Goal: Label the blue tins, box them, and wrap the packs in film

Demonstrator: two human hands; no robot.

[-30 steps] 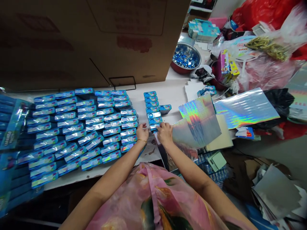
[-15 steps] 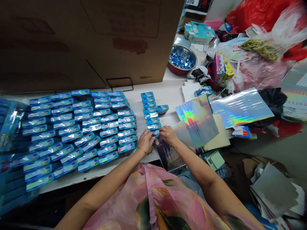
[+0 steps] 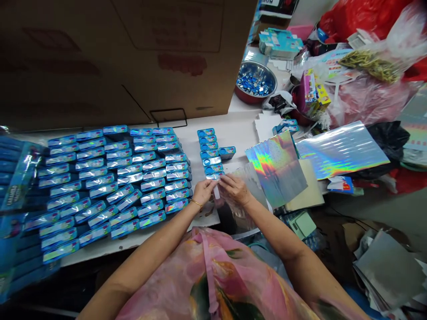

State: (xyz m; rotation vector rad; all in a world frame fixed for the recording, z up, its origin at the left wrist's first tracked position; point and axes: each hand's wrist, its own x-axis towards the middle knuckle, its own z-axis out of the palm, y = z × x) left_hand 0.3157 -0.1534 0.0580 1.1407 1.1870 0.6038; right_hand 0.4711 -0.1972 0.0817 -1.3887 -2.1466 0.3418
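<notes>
My left hand (image 3: pixel 203 192) has its fingers pinched together just below a column of small blue boxes (image 3: pixel 213 169) with shiny tops. A short whitish strip (image 3: pixel 216 192) shows between my two hands; whether the left fingertips grip it is hard to see. My right hand (image 3: pixel 237 190) is closed on a see-through plastic sheet (image 3: pixel 245 174), which bends up around the fingers. One more blue box (image 3: pixel 227 153) stands to the right of the column.
Rows of matching blue boxes (image 3: pixel 115 194) cover the table's left side. Behind rises a large cardboard carton (image 3: pixel 133 58). A metal bowl (image 3: pixel 256 84) holds blue-silver pieces. Rainbow-shiny sheets (image 3: pixel 278 169) lie to the right, near bags and a yellow box (image 3: pixel 323 98).
Both hands have drawn slightly closer to the column's near end. The clear sheet has lifted at my right hand, and the whitish strip now shows between the hands.
</notes>
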